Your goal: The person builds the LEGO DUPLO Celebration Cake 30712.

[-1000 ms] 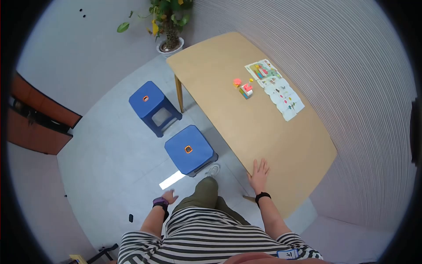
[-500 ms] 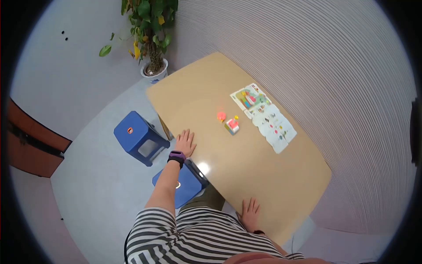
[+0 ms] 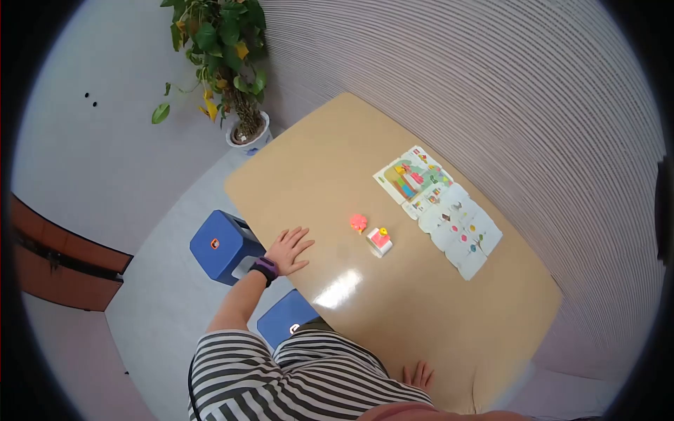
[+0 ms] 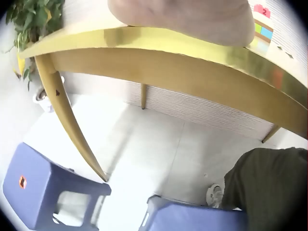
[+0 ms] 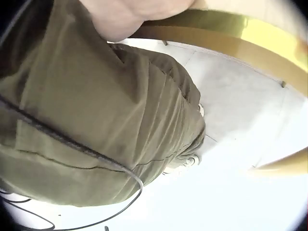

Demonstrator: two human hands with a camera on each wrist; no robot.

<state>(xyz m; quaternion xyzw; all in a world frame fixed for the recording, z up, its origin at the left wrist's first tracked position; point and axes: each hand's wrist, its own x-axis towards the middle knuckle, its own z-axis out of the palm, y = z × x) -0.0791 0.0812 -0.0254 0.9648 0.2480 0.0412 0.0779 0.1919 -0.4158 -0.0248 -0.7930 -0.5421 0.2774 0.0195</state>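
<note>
My left hand (image 3: 288,250) rests on the near edge of the wooden table (image 3: 421,309), fingers straight and spread, with nothing in it. In the left wrist view its heel (image 4: 192,21) lies over the table's rim. Lower in the head view, the fingers of my right hand (image 3: 419,377) lie extended on the tabletop; the torso hides the rest of that hand. Ahead of the left hand stand a small toy block stack (image 3: 380,242), pink and yellow on top, and a pink flower-shaped piece (image 3: 358,222). In the left wrist view, the stack (image 4: 263,30) shows a pink block marked 2.
An unfolded picture sheet (image 3: 460,228) lies toward the wall side of the table. Two blue stools (image 3: 223,245) stand by the near edge, one partly under it. A potted plant (image 3: 246,130) is beyond the far left corner. A black cable (image 5: 72,144) crosses the trousers.
My left hand has risen from beside the leg onto the table edge, then shifted slightly. The body has come closer to the table, and the right hand is now largely hidden by the torso.
</note>
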